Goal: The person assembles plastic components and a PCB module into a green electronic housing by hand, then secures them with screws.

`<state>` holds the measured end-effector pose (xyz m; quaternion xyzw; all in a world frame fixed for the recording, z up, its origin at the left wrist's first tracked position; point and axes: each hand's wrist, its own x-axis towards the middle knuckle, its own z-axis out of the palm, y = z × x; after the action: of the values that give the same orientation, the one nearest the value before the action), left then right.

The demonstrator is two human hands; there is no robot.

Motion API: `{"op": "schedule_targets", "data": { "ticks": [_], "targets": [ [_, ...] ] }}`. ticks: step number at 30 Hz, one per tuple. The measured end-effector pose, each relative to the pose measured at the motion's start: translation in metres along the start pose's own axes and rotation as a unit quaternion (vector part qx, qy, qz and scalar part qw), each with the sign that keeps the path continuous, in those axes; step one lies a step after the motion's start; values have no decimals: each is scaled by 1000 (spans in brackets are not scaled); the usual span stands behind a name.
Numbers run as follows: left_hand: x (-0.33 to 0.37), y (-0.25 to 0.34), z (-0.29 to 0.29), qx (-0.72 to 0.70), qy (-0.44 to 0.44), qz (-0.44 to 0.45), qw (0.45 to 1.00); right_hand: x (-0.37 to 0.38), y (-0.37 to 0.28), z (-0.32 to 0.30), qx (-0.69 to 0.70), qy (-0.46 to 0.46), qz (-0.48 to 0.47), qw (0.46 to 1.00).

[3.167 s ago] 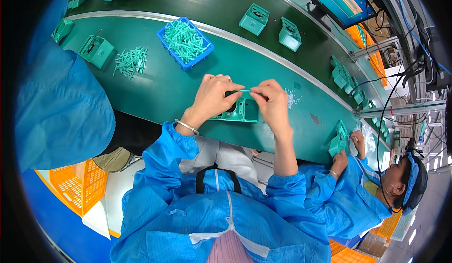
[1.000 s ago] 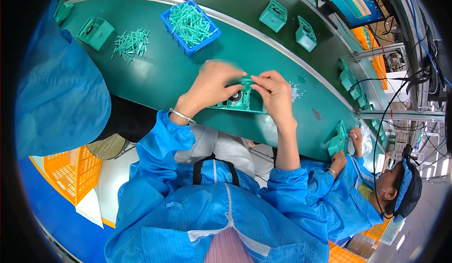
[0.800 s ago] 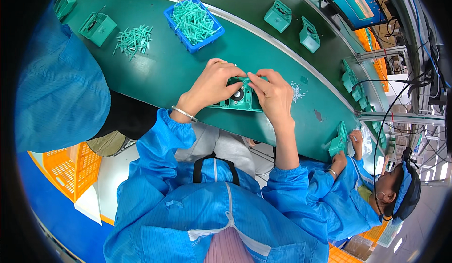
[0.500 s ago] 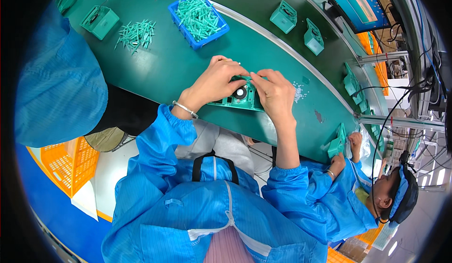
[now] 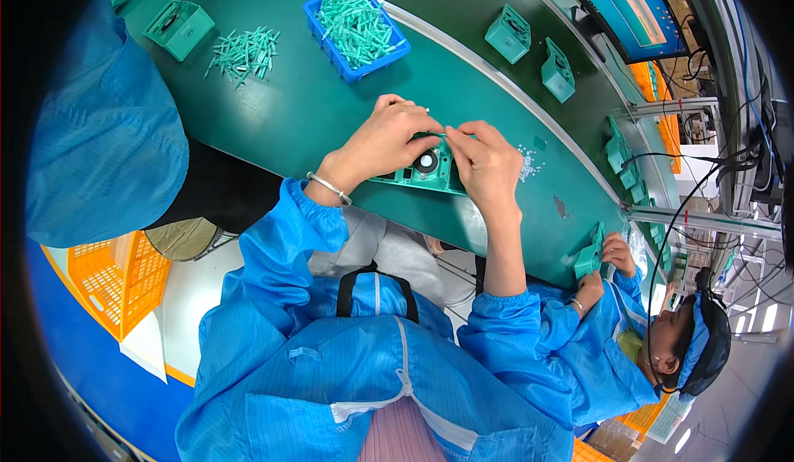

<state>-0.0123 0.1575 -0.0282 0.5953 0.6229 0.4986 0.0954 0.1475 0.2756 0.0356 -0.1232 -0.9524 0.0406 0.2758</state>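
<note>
A green plastic housing (image 5: 436, 180) with a round black speaker (image 5: 426, 162) in it lies at the near edge of the green bench. My left hand (image 5: 395, 135) bends over its left side, fingers closed at the far rim. From the right, my right hand (image 5: 488, 164) pinches at the same rim, its fingertips almost meeting the left ones. Whatever small part may be between the right fingertips is too hidden to make out. Small pale bits (image 5: 529, 162) lie scattered just right of my right hand.
A blue bin (image 5: 356, 71) full of green slim parts stands at the far side, with a loose pile (image 5: 244, 53) left of it. Green housings (image 5: 508, 35) sit on the strip beyond the rail. Co-workers sit on both sides; the right one holds a housing (image 5: 590, 253).
My hands stay at the housing's far rim with only slight finger shifts. The whole view has moved a little. At right, the co-worker's upper hand has come closer to their housing.
</note>
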Motion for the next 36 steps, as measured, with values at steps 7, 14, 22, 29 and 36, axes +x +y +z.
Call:
{"op": "schedule_targets", "data": {
  "ticks": [7,14,22,29,36],
  "targets": [
    [2,1,-2,9,-8,3,1000,0,0,-1,16,-12,30,999],
    [1,1,-1,17,-13,1,1000,-1,-1,0,38,-28,65,997],
    [3,3,-2,15,-27,-36,999,7,-3,-6,82,-93,170,978],
    [1,1,-3,17,-28,-31,999,7,-3,-7,117,-104,196,968],
    [2,2,-1,25,-18,-21,999,7,-6,-8,105,-100,191,971]
  ]
}}
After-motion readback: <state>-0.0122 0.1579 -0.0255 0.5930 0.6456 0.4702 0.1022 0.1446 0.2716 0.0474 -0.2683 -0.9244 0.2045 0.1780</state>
